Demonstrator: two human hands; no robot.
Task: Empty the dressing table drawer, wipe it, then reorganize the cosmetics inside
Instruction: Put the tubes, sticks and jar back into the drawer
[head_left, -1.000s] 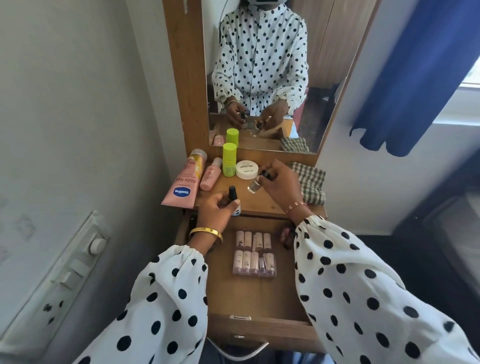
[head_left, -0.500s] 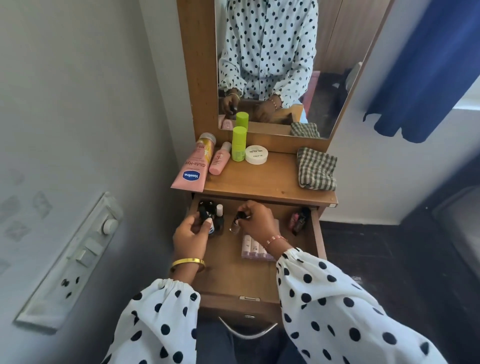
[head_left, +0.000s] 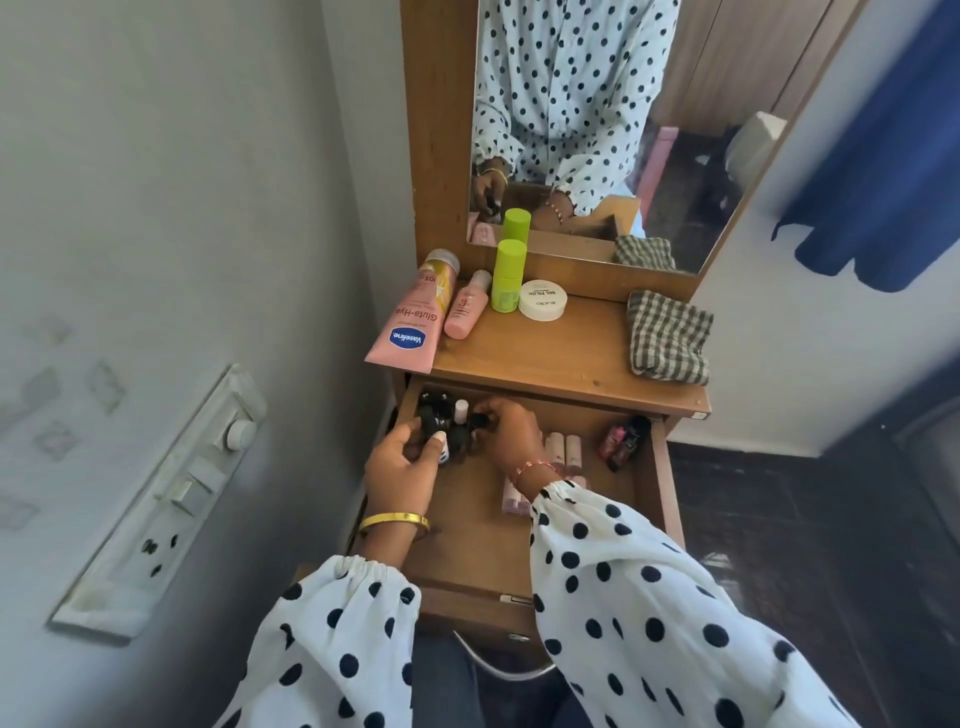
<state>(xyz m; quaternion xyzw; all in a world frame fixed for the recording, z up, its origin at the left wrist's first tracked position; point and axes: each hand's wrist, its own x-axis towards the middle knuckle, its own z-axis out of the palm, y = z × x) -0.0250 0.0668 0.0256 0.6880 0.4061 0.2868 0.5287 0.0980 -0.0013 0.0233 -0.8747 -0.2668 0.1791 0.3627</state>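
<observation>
drawer (head_left: 657, 499) of the dressing desk (head_left: 561, 358) stands pulled out toward the person, its long axis running from the desk front to the viewer, with the metal handle (head_left: 498, 667) at the near edge. in its far left corner stands a cluster of small dark bottles (head_left: 439, 410), upright with caps up. the left hand (head_left: 402, 467) has its fingers curled round one dark bottle at the near edge of that cluster. the right hand (head_left: 511, 428) reaches in from the right and pinches another small dark bottle (head_left: 478, 420) by its cap, just beside the cluster. two rows of pale pink tubes (head_left: 563, 449) lie flat on the drawer floor under and beside the right wrist, their long axes running front to back. near the right wall lie two darker small bottles (head_left: 623, 441), tilted, tops toward the far right corner.

on the desk top a pink lotion tube (head_left: 410, 322) lies with its cap toward the mirror (head_left: 597, 130) and its flat end overhanging the front edge. a smaller pink bottle (head_left: 467, 306) lies beside it, pointing the same way. a green bottle (head_left: 506, 278) stands upright next to a white round jar (head_left: 543, 301). a checked cloth (head_left: 667, 338) sits folded at the right.
</observation>
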